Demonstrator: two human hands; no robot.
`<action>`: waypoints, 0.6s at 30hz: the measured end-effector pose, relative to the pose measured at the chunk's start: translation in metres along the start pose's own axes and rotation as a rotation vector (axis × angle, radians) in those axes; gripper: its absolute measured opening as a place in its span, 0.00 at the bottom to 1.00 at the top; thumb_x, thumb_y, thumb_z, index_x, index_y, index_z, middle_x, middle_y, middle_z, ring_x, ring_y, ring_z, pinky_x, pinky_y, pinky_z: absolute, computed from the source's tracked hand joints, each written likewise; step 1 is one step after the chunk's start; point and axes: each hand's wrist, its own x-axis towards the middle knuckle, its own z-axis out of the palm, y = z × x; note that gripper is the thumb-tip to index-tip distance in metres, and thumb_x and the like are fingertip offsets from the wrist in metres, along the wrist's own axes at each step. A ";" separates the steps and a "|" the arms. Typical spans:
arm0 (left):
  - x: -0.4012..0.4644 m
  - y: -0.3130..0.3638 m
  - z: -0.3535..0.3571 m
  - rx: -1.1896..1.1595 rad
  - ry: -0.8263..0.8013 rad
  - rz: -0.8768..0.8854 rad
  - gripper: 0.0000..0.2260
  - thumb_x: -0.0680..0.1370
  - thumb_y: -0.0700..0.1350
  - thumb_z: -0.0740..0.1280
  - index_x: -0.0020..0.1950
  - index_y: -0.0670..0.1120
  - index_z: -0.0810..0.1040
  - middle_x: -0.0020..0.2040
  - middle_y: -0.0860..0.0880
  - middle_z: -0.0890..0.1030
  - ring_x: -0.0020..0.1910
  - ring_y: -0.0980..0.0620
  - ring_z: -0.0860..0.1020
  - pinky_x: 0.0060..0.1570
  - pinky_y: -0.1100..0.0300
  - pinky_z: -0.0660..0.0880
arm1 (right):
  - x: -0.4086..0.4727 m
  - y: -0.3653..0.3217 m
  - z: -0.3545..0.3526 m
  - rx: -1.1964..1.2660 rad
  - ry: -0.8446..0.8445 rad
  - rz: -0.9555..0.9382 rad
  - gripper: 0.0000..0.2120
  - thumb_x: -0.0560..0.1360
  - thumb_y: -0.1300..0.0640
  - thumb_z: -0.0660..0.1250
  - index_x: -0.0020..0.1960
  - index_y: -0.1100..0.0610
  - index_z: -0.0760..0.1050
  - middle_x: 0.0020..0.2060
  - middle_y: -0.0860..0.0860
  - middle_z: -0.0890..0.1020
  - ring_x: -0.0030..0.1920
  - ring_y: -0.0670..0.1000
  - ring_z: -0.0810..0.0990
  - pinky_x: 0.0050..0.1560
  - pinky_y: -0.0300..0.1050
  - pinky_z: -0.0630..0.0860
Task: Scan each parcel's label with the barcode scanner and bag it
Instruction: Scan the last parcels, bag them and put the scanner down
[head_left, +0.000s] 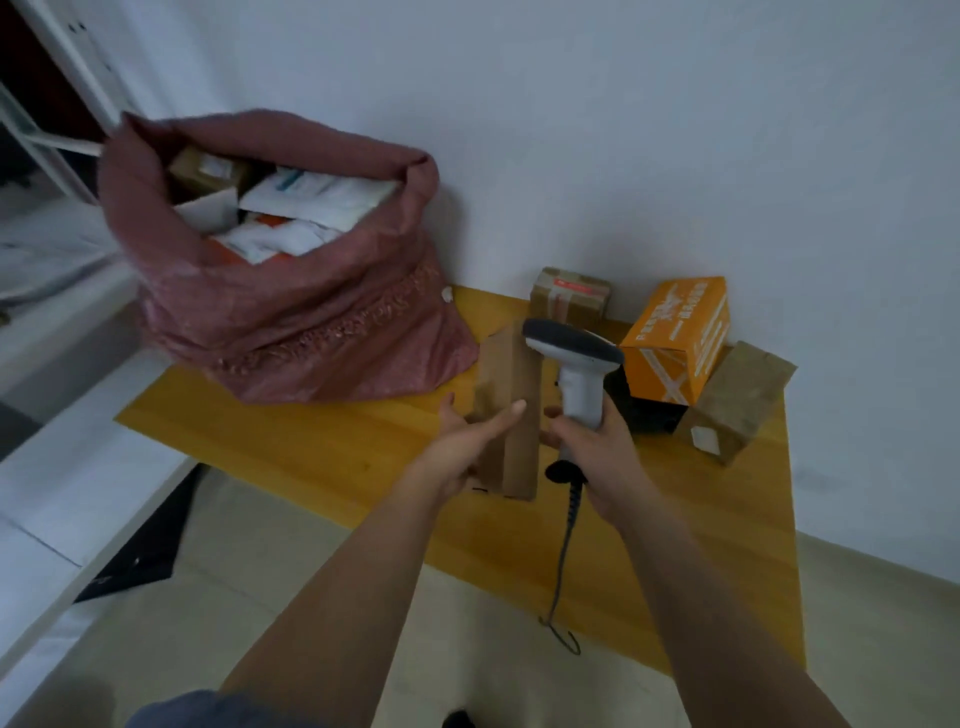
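Observation:
My left hand (470, 439) holds a long brown cardboard parcel (511, 395) above the yellow table (332, 441), thumb on one side and fingers along the other. My right hand (592, 441) grips the handle of a white barcode scanner (574, 358) with a dark head, just right of the parcel. Its coiled cable (563, 561) hangs down over the table edge. A large pink woven bag (311, 322) stands open at the table's left end, filled with several parcels.
Against the wall lie a taped brown box (569, 299), an orange box (675, 338) on a black object, and a brown paper parcel (735, 400). White shelving (47, 104) stands at the far left. The floor lies below the table's front edge.

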 end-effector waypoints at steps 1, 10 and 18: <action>-0.002 0.010 -0.006 -0.029 -0.014 0.005 0.62 0.56 0.68 0.78 0.78 0.57 0.42 0.74 0.46 0.66 0.69 0.45 0.68 0.68 0.42 0.67 | 0.001 -0.007 0.009 0.029 -0.029 -0.008 0.20 0.77 0.64 0.66 0.64 0.48 0.69 0.53 0.55 0.78 0.51 0.55 0.83 0.48 0.48 0.80; -0.010 0.080 -0.069 -0.193 -0.143 0.155 0.26 0.72 0.41 0.75 0.67 0.47 0.71 0.56 0.43 0.83 0.53 0.42 0.82 0.46 0.48 0.81 | 0.011 -0.071 0.088 0.006 -0.119 -0.194 0.22 0.74 0.64 0.70 0.64 0.46 0.71 0.54 0.48 0.83 0.55 0.50 0.82 0.56 0.53 0.80; -0.011 0.124 -0.109 -0.256 -0.035 0.243 0.18 0.76 0.38 0.67 0.64 0.48 0.73 0.52 0.42 0.84 0.51 0.41 0.83 0.47 0.46 0.80 | 0.017 -0.120 0.095 -0.035 0.008 -0.285 0.16 0.75 0.62 0.70 0.59 0.50 0.73 0.49 0.48 0.85 0.45 0.45 0.84 0.41 0.39 0.81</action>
